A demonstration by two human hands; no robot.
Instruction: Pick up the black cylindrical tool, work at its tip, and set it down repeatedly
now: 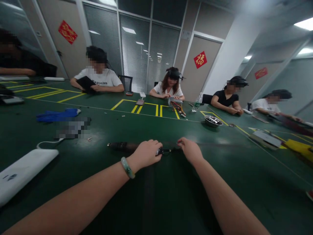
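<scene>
My left hand (148, 151), with a green bangle (127, 167) on its wrist, is closed over a long dark cylindrical tool (122, 146) lying across the table. The tool's bright metal end points left; its exact kind is unclear. A short black piece with a pale mark (159, 151) and a thin yellowish tip sticks out past my left fingers toward the right. Just right of that tip, my right hand (192, 150) has its thumb and fingers pinched together. Whatever they may hold is too small and dark to make out.
The green table (117, 195) carries a white power bank (26, 173) cabled to a pixelated device (73, 128), blue gloves (58, 115), a metal bowl (213, 121), a water bottle (197, 102) and an open white box (265, 139). Several people sit across the table, one beside bundled wires (178, 106).
</scene>
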